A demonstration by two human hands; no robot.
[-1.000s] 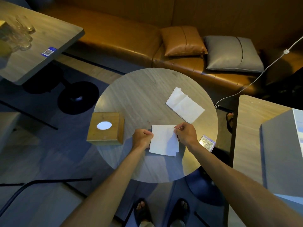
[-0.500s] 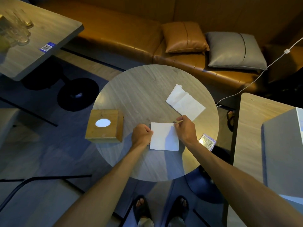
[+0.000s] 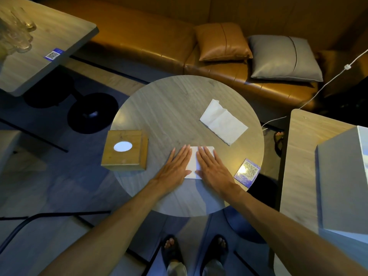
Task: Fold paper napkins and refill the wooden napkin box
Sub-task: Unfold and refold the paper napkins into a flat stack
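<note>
Both hands are down flat on the round table [image 3: 169,108]. The left hand [image 3: 175,168] and the right hand [image 3: 211,168] lie side by side, palms down, fingers straight and close together, thumbs pointing in toward each other. Nothing is gripped or pinched; they are simply pressing on the folded napkin [image 3: 192,165]. It lies on the near half of the table, straight in front of the person. Only a white strip of it shows between the two hands, plus a corner past the right fingertips. The left hand covers its left edge and the right hand lies over its right side.

The wooden box [image 3: 124,156] sits at the table's left rim, well to the left of the left hand and apart from it. The oval opening [image 3: 123,146] in its top shows white.

Further back and to the right lies a second napkin [image 3: 224,121] — opened out, creased, one corner ragged, clear of both hands. A card with a printed code [image 3: 247,171] lies at the right rim, just beside the right wrist.

Behind the table runs a brown sofa [image 3: 143,42] with a brown cushion [image 3: 221,41] and a grey cushion [image 3: 282,57].
</note>
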